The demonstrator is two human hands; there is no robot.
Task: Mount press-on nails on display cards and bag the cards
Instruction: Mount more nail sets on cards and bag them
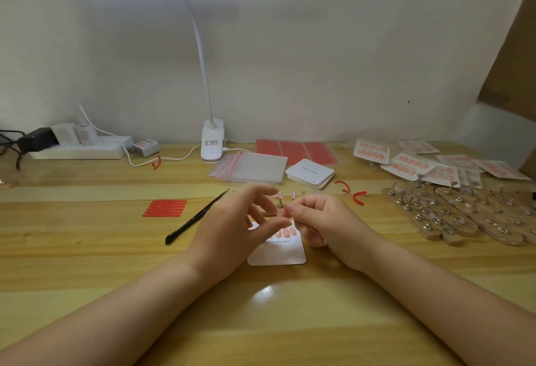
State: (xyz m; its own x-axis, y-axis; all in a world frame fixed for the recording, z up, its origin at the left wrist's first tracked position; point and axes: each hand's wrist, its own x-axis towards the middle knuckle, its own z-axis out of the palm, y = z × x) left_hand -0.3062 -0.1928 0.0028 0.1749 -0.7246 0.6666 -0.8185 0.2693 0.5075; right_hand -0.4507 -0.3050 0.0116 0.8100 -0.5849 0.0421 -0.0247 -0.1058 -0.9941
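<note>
Fingertips (291, 208) of the right hand (322, 220) pinch something tiny, likely a press-on nail; the left hand (232, 226) hovers with fingers loosely spread. Both are above the display card (278, 255) on the table (87, 249). Nails seem light, stiff, slippery; grip by the edges.

White display card (277, 252): upper part hidden by both hands.
Right hand (316, 216) pinch: contents too small to tell.
Wooden nail-stand boards (464, 217): cut off at right edge.

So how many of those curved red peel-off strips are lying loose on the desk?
3: one strip by the lamp cable, two right of the card stack. Hands may hide more.
</note>
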